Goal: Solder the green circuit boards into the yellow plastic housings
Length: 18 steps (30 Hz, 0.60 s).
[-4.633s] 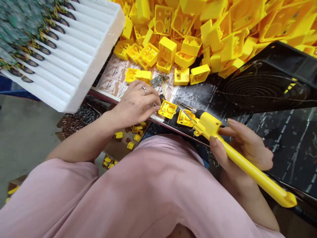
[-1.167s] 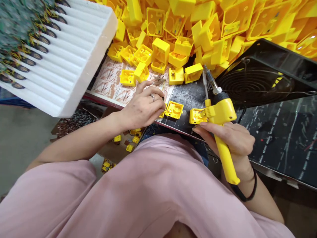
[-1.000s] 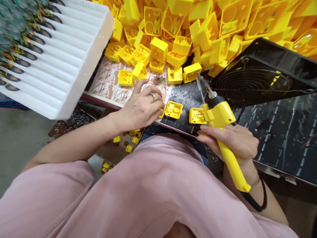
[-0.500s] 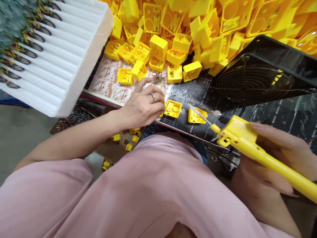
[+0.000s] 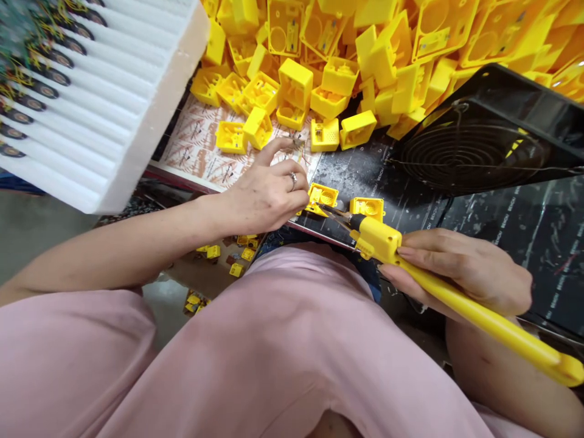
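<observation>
My left hand (image 5: 272, 191), with a ring on one finger, reaches over the table's front edge. Its curled lower fingers grip the side of a small open yellow plastic case (image 5: 323, 193); the thumb is hidden. The index finger points apart from the rest, close to a small metal piece (image 5: 297, 142). My right hand (image 5: 465, 267) is wrapped round the handle of a long yellow soldering iron (image 5: 378, 238). Its metal tip is over the near edge of that case, though contact cannot be told. Just to the right lies another open yellow case (image 5: 367, 208).
A heap of yellow cases (image 5: 292, 91) covers the back of the table. A black fan (image 5: 460, 146) stands at the right. A white foam tray (image 5: 137, 103) with wired round parts juts in at the left. More yellow cases (image 5: 236, 269) lie below the table edge.
My right hand has brought the soldering iron left and inward, from beside the right case to the case at my left hand. My left hand has hardly moved.
</observation>
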Each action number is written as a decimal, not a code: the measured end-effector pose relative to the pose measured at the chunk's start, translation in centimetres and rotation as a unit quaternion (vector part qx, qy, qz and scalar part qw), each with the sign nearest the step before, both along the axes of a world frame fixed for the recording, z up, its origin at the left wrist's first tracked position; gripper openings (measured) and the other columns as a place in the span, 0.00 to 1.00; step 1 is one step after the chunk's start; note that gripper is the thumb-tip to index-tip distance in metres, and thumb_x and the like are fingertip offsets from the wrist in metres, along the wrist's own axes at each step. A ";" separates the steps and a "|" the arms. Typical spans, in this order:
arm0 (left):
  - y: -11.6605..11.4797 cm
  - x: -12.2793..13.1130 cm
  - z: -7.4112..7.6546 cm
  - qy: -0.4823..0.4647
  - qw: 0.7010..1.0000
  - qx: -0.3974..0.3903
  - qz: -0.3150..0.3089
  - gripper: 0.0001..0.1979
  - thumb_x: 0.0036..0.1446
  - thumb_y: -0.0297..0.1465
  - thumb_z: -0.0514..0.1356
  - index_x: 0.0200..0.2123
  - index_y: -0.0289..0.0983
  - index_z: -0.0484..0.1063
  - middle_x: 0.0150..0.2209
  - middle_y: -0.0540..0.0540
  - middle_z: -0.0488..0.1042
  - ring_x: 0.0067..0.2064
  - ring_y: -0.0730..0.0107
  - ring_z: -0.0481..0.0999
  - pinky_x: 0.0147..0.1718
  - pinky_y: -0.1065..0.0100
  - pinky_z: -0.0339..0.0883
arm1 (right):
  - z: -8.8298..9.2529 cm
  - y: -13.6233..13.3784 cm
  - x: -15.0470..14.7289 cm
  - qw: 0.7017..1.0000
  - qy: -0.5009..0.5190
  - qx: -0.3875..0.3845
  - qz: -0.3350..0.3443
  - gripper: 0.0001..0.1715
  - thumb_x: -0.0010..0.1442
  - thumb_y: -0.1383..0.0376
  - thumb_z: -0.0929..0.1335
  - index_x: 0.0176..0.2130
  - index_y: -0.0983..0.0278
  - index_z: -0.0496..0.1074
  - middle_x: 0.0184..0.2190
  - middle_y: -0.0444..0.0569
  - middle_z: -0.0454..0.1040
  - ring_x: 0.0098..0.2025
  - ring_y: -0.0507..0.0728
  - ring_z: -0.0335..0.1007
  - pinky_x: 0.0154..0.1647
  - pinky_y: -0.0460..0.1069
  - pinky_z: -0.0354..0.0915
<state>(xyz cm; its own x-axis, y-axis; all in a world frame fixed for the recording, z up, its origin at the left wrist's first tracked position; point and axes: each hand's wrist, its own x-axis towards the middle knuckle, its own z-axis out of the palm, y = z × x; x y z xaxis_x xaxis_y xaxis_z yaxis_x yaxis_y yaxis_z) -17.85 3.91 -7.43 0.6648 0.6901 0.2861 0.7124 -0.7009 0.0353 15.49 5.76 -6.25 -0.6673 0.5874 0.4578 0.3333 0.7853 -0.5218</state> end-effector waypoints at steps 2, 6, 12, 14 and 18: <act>0.1 0.0 0.2 0.021 1.000 -0.021 0.005 0.14 0.72 0.29 0.54 0.35 0.40 0.77 0.37 0.50 0.81 0.47 0.63 0.80 0.69 0.37 0.63 | 0.4 0.3 -0.4 0.998 0.002 0.028 0.057 0.08 0.70 0.58 0.72 0.41 0.59 0.74 0.32 0.47 0.81 0.33 0.52 0.81 0.33 0.46 0.77; 0.3 0.3 0.6 0.049 0.996 -0.078 0.022 0.17 0.70 0.28 0.52 0.34 0.41 0.79 0.37 0.49 0.81 0.48 0.62 0.80 0.72 0.35 0.60 | 1.2 1.1 -1.2 0.994 -0.006 0.044 0.100 0.07 0.68 0.63 0.75 0.43 0.59 0.73 0.33 0.47 0.82 0.35 0.52 0.82 0.37 0.46 0.79; 0.5 0.8 0.6 -0.029 0.992 -0.116 0.048 0.16 0.66 0.27 0.54 0.29 0.42 0.78 0.33 0.51 0.79 0.46 0.65 0.80 0.75 0.40 0.54 | 2.3 1.5 -1.6 0.987 -0.003 0.062 0.150 0.16 0.58 0.72 0.80 0.42 0.64 0.74 0.33 0.51 0.83 0.36 0.55 0.83 0.36 0.47 0.80; 0.6 0.8 1.0 0.011 0.992 -0.120 0.041 0.17 0.68 0.27 0.52 0.30 0.43 0.78 0.34 0.51 0.79 0.46 0.64 0.80 0.75 0.38 0.54 | 2.2 1.4 -1.0 0.991 -0.006 0.036 0.131 0.11 0.63 0.69 0.77 0.43 0.63 0.74 0.34 0.51 0.82 0.36 0.54 0.82 0.37 0.47 0.80; 0.6 0.8 1.5 0.032 0.990 -0.135 0.035 0.19 0.69 0.27 0.50 0.31 0.43 0.78 0.36 0.49 0.80 0.46 0.63 0.80 0.76 0.38 0.53 | 1.5 0.9 0.4 0.998 0.002 0.018 0.052 0.10 0.73 0.57 0.69 0.41 0.59 0.75 0.31 0.49 0.80 0.36 0.53 0.81 0.35 0.47 0.77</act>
